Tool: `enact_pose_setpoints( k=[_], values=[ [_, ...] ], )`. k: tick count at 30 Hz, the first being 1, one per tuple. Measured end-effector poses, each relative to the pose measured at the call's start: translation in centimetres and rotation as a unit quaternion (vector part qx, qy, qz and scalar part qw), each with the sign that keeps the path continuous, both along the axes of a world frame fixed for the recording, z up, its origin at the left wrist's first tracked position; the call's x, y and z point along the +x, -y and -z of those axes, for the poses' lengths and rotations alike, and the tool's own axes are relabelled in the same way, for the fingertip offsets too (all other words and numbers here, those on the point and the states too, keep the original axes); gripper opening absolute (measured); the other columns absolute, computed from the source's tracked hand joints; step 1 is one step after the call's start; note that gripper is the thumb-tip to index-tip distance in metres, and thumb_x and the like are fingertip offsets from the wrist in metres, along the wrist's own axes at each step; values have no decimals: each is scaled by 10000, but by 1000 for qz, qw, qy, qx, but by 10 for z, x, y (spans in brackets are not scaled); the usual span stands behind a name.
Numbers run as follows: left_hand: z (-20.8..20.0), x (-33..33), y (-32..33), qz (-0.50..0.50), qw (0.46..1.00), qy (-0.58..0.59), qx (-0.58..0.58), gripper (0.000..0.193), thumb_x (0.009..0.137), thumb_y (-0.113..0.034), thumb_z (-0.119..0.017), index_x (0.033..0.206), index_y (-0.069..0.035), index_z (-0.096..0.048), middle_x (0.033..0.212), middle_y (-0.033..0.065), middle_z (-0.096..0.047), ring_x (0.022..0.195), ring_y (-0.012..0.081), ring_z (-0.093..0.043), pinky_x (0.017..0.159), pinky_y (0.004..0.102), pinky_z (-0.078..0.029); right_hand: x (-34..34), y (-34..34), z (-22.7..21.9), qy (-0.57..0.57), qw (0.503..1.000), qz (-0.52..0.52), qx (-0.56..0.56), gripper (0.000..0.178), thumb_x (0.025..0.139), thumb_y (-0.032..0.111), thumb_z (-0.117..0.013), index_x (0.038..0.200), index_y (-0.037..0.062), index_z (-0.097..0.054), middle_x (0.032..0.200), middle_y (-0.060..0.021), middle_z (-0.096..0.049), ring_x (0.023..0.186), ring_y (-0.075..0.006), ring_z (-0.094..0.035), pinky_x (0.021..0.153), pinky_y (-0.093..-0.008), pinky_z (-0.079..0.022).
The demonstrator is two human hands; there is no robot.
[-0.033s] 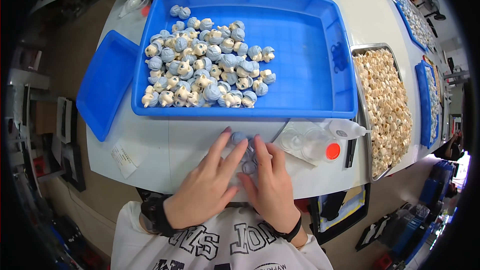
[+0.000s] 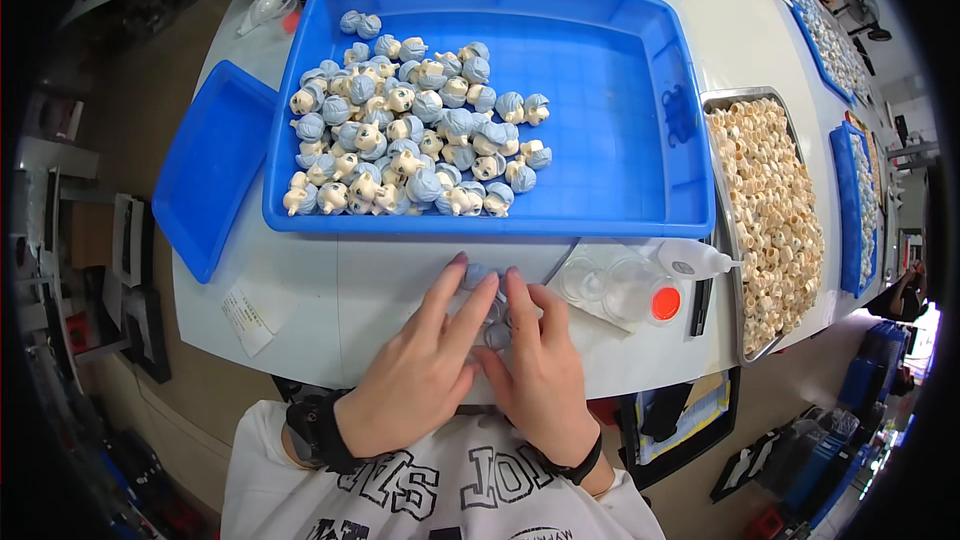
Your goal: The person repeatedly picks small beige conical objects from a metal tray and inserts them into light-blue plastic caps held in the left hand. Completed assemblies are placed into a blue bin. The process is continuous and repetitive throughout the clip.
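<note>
On the white table before me lies a small cluster of rounded blue-grey pieces [image 2: 497,335], partly hidden by my fingers. My left hand [image 2: 420,350] reaches along their left side, fingers stretched out and apart, with its fingertips beside one blue-grey piece [image 2: 478,276] at the far end. My right hand [image 2: 540,360] lies along the right side, its fingers extended too. Both hands touch or nearly touch the pieces, and neither is wrapped round one. Beyond them, a big blue tray [image 2: 610,225] holds many small doll heads [image 2: 400,140] with blue-grey hair.
A metal tray [image 2: 745,230] of cream-coloured pieces stands at the right. Nearer are a white squeeze bottle [image 2: 695,259], clear plastic containers [image 2: 612,285] and a red round cap [image 2: 665,302]. A smaller blue tray [image 2: 215,175] and a paper slip [image 2: 247,321] lie at the left.
My left hand has shifted slightly to the right, and my hands are a little closer together around the pieces. The trays and their contents look the same.
</note>
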State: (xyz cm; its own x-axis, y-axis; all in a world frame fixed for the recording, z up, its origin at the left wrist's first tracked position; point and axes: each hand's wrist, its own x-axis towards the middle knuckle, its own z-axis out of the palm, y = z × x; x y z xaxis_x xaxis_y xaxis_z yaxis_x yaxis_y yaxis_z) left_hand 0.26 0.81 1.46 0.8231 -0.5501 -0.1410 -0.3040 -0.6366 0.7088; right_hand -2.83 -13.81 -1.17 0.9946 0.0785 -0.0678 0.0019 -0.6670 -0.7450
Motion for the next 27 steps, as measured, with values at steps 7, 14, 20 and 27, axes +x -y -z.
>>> enact_pose_setpoints(
  k=[7, 14, 20, 27],
  values=[
    [15, 3, 5, -20, 997, -40, -65, 599, 692, 104, -486, 1270, 38, -344, 1126, 200, -370, 970, 364, -501, 756, 389, -467, 5, -1, 5, 23, 998, -34, -37, 535, 669, -4, -632, 1170, 17, -447, 1093, -154, -460, 903, -309, -543, 675, -352, -496],
    [13, 3, 6, -43, 996, -75, -21, 505, 681, 98, -479, 1175, 8, -427, 1056, 171, -415, 776, 340, -554, 686, 388, -477, 3, 1, 9, 44, 998, -40, -20, 438, 636, -23, -619, 1058, 32, -515, 1052, -124, -481, 823, -288, -555, 661, -356, -490],
    [11, 5, -10, -26, 985, -146, -84, 492, 692, 66, -496, 1171, 1, -403, 1064, 177, -390, 831, 344, -545, 686, 398, -474, 0, 1, 10, 81, 993, -48, 69, 406, 628, -33, -615, 1024, 25, -544, 1036, -134, -508, 783, -280, -562, 635, -337, -481],
    [2, -6, -24, -40, 902, -299, -308, 584, 709, 64, -556, 1250, -6, -348, 1192, 110, -314, 1077, 215, -438, 847, 305, -421, -4, 0, -20, 132, 984, -57, 102, 456, 583, -43, -623, 1029, 40, -574, 1060, -147, -512, 763, -242, -553, 605, -311, -481]
  ],
)
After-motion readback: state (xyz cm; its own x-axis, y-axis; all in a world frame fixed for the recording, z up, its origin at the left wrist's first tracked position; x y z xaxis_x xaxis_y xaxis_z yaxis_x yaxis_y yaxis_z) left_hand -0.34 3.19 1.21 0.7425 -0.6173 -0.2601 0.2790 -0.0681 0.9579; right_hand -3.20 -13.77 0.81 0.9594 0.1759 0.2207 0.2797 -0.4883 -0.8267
